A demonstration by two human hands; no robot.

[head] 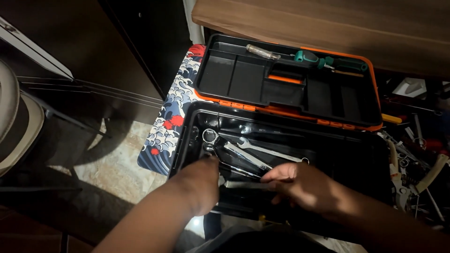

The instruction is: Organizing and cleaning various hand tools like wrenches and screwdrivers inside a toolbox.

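down in the toolbox (187,140), both hands' (201,185) (304,185) grip unclear among wrenches (248,150)

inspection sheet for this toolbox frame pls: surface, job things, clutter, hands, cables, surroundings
Surface: patterned wave mat on tiled floor.
Job's things: open black toolbox holding wrenches; lift-out tray with green-handled screwdriver.
Clutter: loose pliers and tools at the right.
Grippers: left hand and right hand reach into the toolbox; grip unclear.
Cables: nothing seen.
Surroundings: wooden tabletop, dark cabinet.
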